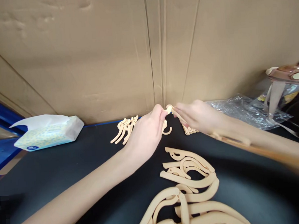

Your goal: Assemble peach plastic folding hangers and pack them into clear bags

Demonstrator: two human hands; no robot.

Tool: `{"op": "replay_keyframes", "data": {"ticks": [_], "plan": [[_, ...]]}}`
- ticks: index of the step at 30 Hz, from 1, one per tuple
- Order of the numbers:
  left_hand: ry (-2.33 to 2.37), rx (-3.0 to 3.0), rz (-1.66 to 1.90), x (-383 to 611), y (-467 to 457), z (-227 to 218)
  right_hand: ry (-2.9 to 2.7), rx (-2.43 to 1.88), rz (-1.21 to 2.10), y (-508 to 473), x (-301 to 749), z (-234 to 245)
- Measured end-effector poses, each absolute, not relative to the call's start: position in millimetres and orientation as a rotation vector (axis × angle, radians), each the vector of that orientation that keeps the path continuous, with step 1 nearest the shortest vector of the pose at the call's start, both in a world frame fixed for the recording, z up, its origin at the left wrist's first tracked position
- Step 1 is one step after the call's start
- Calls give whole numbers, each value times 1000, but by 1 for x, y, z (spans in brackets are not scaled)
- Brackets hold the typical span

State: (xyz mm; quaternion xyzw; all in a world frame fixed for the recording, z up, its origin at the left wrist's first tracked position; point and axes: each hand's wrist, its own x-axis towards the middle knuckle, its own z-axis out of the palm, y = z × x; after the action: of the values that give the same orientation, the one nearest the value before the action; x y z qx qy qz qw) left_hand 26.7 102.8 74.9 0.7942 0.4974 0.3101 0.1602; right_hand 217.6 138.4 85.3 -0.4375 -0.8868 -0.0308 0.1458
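My left hand (147,132) and my right hand (196,117) meet over the black table (67,171), near the cardboard wall. Both pinch the same small beige curved plastic piece (170,110), which looks like a hook. The left thumb and finger close on its rounded end. The right fingers hold its thin stem. A small group of similar hook pieces (125,128) lies just left of my left hand. More of them (189,129) lie under my right hand. A pile of large beige curved parts (189,190) sits close in front of me.
A cardboard wall (135,48) stands along the table's far edge. A pack of tissues (46,131) lies at the left. Crumpled clear plastic (243,111) and a brown-lidded cup (287,83) are at the right. A blue frame (0,117) shows at far left.
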Motion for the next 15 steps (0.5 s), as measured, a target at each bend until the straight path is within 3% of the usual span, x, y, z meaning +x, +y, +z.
{"op": "replay_keyframes", "data": {"ticks": [3, 7, 11, 15], "plan": [[1536, 2242, 875, 11, 108, 79, -2172, -1273, 477, 149, 226, 92], [1893, 2015, 695, -36, 141, 74, -1694, -1191, 922, 158, 236, 96], [2035, 1917, 666, -69, 165, 58, -1348, -1135, 1126, 161, 235, 93], [1923, 1920, 813, -59, 160, 56, -1196, -1017, 1108, 158, 228, 87]]}}
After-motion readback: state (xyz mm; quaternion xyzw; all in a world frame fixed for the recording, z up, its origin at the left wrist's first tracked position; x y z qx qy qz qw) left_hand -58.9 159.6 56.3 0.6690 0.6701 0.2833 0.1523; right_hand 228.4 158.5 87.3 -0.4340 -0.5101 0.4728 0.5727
